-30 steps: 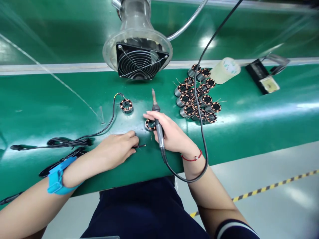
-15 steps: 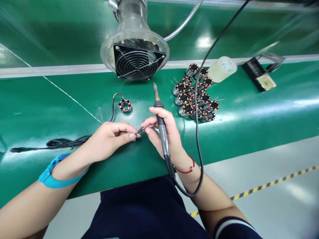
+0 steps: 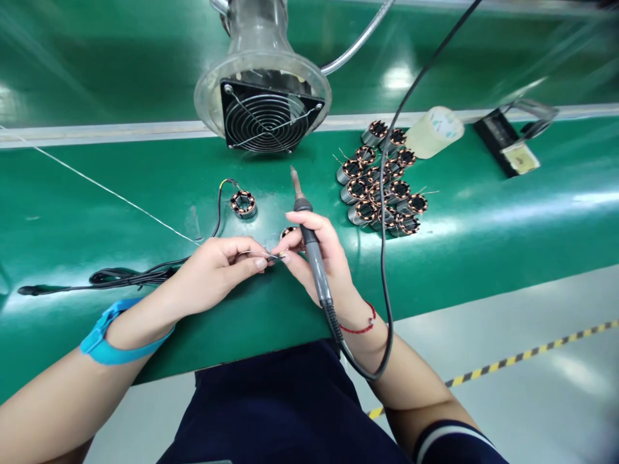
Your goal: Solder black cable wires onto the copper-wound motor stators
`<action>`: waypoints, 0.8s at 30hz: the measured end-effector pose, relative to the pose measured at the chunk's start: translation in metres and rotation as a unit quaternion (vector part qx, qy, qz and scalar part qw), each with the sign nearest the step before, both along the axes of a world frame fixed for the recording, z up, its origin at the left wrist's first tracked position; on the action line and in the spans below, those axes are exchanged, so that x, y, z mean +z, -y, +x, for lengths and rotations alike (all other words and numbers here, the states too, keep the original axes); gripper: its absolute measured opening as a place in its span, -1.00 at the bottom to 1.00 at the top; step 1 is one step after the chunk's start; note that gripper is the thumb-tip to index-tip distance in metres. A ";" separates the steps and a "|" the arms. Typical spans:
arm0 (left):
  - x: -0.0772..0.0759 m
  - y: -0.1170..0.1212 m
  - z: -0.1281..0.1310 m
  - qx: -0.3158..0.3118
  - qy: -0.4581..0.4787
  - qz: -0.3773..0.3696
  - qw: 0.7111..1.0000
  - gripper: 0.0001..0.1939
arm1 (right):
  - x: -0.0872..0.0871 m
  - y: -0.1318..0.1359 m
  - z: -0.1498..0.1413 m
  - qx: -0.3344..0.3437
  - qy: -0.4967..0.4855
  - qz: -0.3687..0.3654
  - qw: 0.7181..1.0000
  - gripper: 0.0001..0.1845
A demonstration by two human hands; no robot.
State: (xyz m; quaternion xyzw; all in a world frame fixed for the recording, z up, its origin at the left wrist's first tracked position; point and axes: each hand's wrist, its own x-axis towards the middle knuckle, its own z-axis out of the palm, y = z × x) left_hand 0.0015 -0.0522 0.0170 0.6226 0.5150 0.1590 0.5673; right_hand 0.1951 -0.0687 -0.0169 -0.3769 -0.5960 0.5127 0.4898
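My right hand [image 3: 314, 254] is shut around the dark handle of a soldering iron [image 3: 308, 231], whose bare tip points up and away from me and touches nothing. My left hand [image 3: 217, 270] pinches a thin wire [image 3: 256, 254] between thumb and forefinger, and its end reaches my right fingers. Just beyond those fingers, a small copper-wound motor stator [image 3: 289, 231] lies mostly hidden. Farther left, a second stator [image 3: 243, 204] with a thin black lead sits on the green bench mat [image 3: 145, 219]. A thin pale wire [image 3: 116, 194] runs to my left hand.
A clustered group of wound stators [image 3: 382, 193] stands to the right, beside a tape roll [image 3: 434, 132]. A fume extractor fan [image 3: 265, 116] stands at the back. The iron's black cable [image 3: 383, 212] crosses the right side, and a coiled black cord [image 3: 130, 277] lies left.
Both hands have risen from the mat and come together. My left hand now lifts the wire to my right fingers, which partly cover the small stator. The iron has tilted slightly.
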 end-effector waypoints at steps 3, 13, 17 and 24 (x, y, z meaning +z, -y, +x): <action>0.000 0.001 0.001 0.008 0.004 0.005 1.000 -0.77 | -0.003 -0.001 0.001 -0.001 -0.009 -0.001 1.000 -0.59; 0.001 0.002 0.008 0.037 -0.004 0.117 0.992 -0.70 | -0.004 0.003 -0.007 -0.049 -0.023 0.003 0.999 -0.48; 0.001 0.003 0.008 0.030 -0.001 0.097 0.995 -0.68 | -0.005 0.004 -0.007 -0.058 -0.021 0.038 0.997 -0.47; 0.001 0.004 0.011 0.028 0.120 -0.122 0.985 -0.79 | -0.003 0.003 -0.007 -0.047 -0.018 0.091 0.995 -0.49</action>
